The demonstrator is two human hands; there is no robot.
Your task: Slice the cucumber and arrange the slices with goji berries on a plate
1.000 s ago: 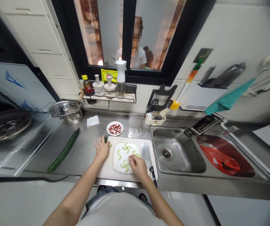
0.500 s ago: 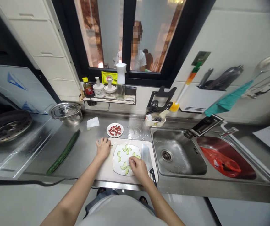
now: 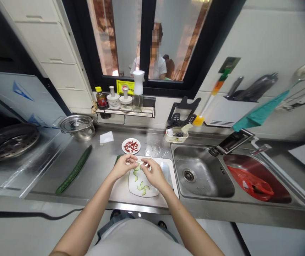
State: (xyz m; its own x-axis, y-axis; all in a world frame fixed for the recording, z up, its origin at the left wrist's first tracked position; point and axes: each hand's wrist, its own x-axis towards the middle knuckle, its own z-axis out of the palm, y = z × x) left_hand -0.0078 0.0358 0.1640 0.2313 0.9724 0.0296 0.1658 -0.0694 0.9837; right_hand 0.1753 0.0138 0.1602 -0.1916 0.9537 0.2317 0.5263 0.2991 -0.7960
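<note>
Over the far part of a white plate, my left hand and my right hand come close together. The left thumb and fingers pinch what looks like a thin cucumber slice. My right hand has its fingers bent toward the thumb; whether anything is between them is hidden. Pale green cucumber slices form a pinwheel on the near part of the plate, and other slices lie behind, partly covered by the hands. The plate rests on a cutting board. Dark green cucumber shows beside my left hand.
A knife lies on the board's right side. Behind stands a small plate of red bits. A whole cucumber lies to the left, near a lidded pot. The sink is at right. A person appears beyond the window.
My left hand has moved right from the board's left side to above the plate. The right hand has lifted away from the plate's right part and moved up to meet it.
</note>
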